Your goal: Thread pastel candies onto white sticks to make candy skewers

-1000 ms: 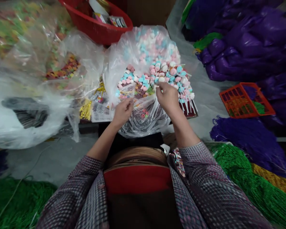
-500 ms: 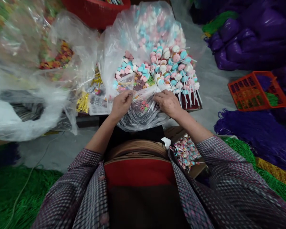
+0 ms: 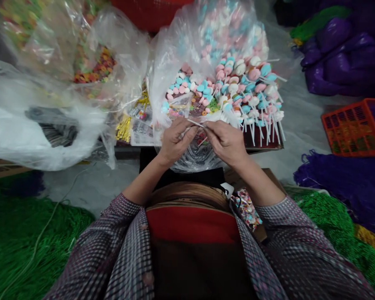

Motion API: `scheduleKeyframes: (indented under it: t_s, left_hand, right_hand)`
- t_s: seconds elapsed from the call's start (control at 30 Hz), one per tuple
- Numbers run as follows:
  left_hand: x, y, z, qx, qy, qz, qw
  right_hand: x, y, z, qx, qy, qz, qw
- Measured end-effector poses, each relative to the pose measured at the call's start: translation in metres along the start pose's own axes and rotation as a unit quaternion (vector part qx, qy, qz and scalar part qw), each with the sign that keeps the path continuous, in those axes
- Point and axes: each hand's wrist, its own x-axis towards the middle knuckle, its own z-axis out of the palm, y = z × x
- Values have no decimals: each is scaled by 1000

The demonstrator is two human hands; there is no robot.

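Observation:
A thin white stick (image 3: 195,123) spans the small gap between my two hands. My left hand (image 3: 177,139) has its fingers pinched at the stick's left end. At the other end, my right hand (image 3: 226,141) is closed with thumb and fingers on it. Below my fingers, a clear plastic bag (image 3: 195,158) hangs over the table edge, and another short white stick (image 3: 202,141) shows there. Just beyond my hands lie loose pink, blue and white candies (image 3: 181,85) and green rings (image 3: 212,106). Candies on white sticks (image 3: 253,96) are heaped to the right.
A large clear bag of pastel candies (image 3: 228,29) stands behind the heap. On the left are bags of orange and green rings (image 3: 95,68) and gold ties (image 3: 124,129). An orange crate (image 3: 353,131) sits on the floor at right, near purple strands (image 3: 346,181).
My hands have come closer together, and a white stick now shows between them. The plastic bag that was stretched between them hangs lower. The whole view has shifted, with things sitting further right.

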Motion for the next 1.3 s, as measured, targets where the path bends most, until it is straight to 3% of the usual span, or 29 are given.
scheduleKeyframes:
  t_s: [0.13, 0.37, 0.53, 0.73, 0.93, 1.03, 1.13, 1.3]
  left_hand:
    - [-1, 11, -1, -86, 40, -75, 993]
    - [-1, 3, 10, -169, 7, -88, 982]
    - [1, 4, 16, -245, -14, -127, 961]
    - [4, 0, 21, -255, -43, -181, 949]
    - [17, -9, 22, -272, 31, -261, 926]
    - [23, -14, 17, -314, 66, -288, 902]
    - [26, -16, 13, -355, 102, -304, 878]
    - [26, -15, 12, -344, 125, -327, 871]
  right_hand:
    - [-14, -10, 1, 159, 28, 85, 983]
    - [-30, -14, 6, 351, 20, 193, 916]
    - [-35, -16, 12, 407, 0, 250, 878]
    - [-42, -18, 14, 424, -29, 265, 866]
    - [-43, -13, 8, 506, -15, 309, 805]
    - [-41, -10, 4, 554, 23, 300, 776]
    - [-40, -9, 4, 566, 72, 269, 776]
    - [-39, -16, 8, 511, 100, 240, 819]
